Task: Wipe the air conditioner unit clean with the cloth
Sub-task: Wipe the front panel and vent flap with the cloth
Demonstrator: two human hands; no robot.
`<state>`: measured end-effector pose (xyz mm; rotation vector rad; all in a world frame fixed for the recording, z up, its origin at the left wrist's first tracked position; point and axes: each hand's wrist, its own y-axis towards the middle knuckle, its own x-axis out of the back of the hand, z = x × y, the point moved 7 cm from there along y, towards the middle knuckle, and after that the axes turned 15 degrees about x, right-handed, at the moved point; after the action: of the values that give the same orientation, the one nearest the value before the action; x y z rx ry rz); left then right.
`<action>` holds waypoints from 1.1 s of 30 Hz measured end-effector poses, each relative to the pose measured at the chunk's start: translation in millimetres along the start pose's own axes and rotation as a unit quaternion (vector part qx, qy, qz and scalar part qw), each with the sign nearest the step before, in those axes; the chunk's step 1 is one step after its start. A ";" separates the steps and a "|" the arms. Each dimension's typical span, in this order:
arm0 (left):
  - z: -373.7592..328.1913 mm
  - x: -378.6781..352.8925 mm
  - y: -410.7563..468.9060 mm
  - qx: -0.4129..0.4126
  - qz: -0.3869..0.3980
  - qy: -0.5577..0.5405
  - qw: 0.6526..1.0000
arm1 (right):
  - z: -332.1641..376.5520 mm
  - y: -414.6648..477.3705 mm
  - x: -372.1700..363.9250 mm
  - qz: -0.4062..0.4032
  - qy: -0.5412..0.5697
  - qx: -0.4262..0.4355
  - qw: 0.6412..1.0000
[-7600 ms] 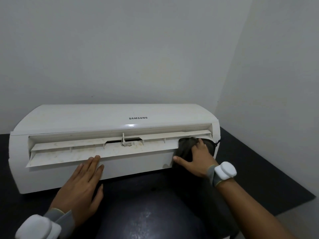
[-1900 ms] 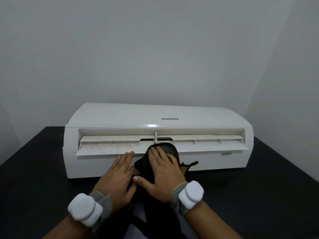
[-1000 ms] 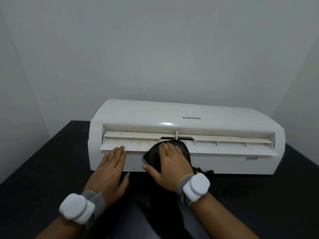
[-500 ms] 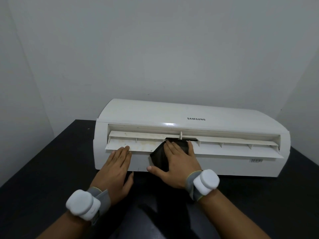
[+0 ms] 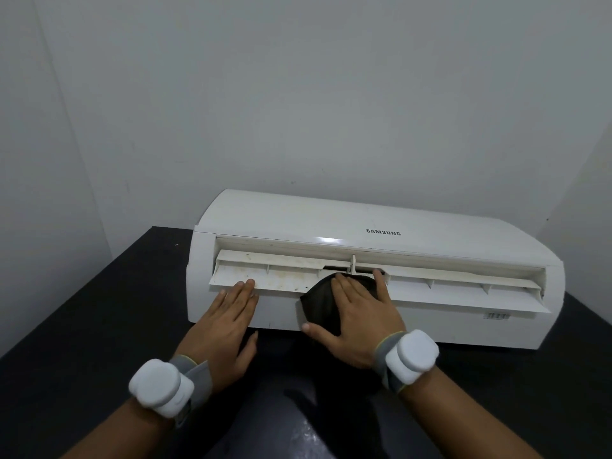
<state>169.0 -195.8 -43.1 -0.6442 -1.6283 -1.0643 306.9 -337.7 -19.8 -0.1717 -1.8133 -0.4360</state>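
Note:
A white air conditioner unit (image 5: 298,220) lies on a black table (image 5: 82,326), its long louver flap (image 5: 463,286) hanging open at the front. Brownish stains mark the flap's left part. My right hand (image 5: 359,318) presses a dark cloth (image 5: 319,304) flat against the flap and front face, a little left of the unit's middle. My left hand (image 5: 225,323) rests flat, fingers together, with its fingertips on the flap's lower edge near the left end. Both wrists carry white sensor bands.
Grey walls close in behind the unit and on both sides. The table surface stretches left of the unit and toward me, with a glossy patch in front of me.
Since the earliest frame the cloth and my right hand have travelled from the flap's right end to near its middle. Over the last second both hands have hardly shifted.

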 end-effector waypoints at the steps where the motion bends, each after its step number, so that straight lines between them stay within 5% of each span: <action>1: 0.6 -1.0 0.2 0.003 0.005 -0.001 1.000 | 1.6 2.2 1.2 0.000 -0.002 -0.010 1.000; 15: 8.4 17.7 -5.6 -0.002 -0.042 -0.059 0.997 | 30.6 12.2 1.5 -0.018 0.065 -0.001 0.998; 33: 27.1 6.7 -2.9 0.017 -0.012 -0.037 0.999 | 66.2 77.4 -5.9 -0.001 0.154 0.046 0.987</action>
<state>151.8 -173.9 -39.5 -0.6495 -1.7176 -1.0372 275.4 -240.8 -24.6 -0.0364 -1.5259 -0.3584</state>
